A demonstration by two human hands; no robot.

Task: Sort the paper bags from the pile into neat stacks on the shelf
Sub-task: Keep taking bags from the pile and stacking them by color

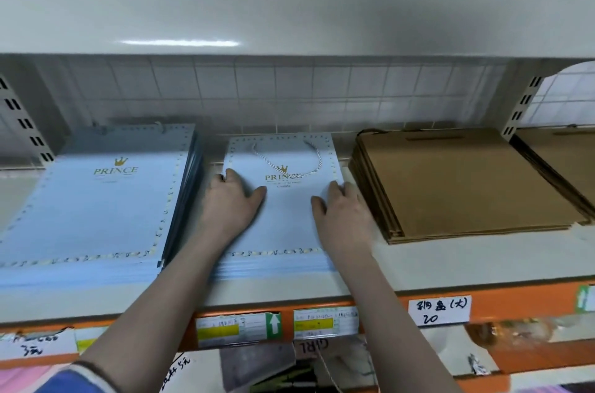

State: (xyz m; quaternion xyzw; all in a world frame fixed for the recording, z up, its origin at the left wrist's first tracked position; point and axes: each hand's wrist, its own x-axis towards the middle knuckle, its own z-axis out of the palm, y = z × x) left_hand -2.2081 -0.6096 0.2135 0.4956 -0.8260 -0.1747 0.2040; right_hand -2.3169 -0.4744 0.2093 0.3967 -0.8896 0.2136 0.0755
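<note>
A small light-blue paper bag (283, 218) with a gold crown, "PRINCE" print and a white rope handle lies on top of a stack of like bags in the middle of the shelf (289, 291). My left hand (230, 199) holds the stack's left edge, thumb on top and fingers curled over the side. My right hand (341, 209) holds the right edge the same way. Left of it lies a stack of larger blue "PRINCE" bags (93, 209). To the right lies a stack of brown kraft bags (457, 180).
An upper shelf board (289, 12) overhangs close above. A slotted upright (521, 106) divides the bay from another brown stack (566, 160) at far right. The orange shelf edge (521, 305) carries price labels and handwritten tags. More bags sit on the lower shelf.
</note>
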